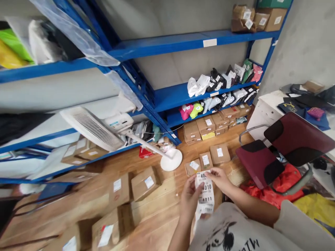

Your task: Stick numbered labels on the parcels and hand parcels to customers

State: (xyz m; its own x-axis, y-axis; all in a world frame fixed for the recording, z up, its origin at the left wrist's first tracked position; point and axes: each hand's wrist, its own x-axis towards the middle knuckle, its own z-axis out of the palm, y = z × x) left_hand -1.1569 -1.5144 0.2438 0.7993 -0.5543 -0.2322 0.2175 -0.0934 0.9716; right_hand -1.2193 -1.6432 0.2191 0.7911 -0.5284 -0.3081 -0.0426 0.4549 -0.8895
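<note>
Holding strip of labels (205,191) between both hands above wooden floor (162,205): left hand (190,197) pinching left edge, right hand (219,178) gripping top, fingers closed on paper. Small boxes (206,161) on floor just beyond; red chair (282,150) at right.

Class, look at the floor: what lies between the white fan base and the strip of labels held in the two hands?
In the head view, small cardboard boxes with white labels lie on the wooden floor between the fan base and the label strip.
</note>
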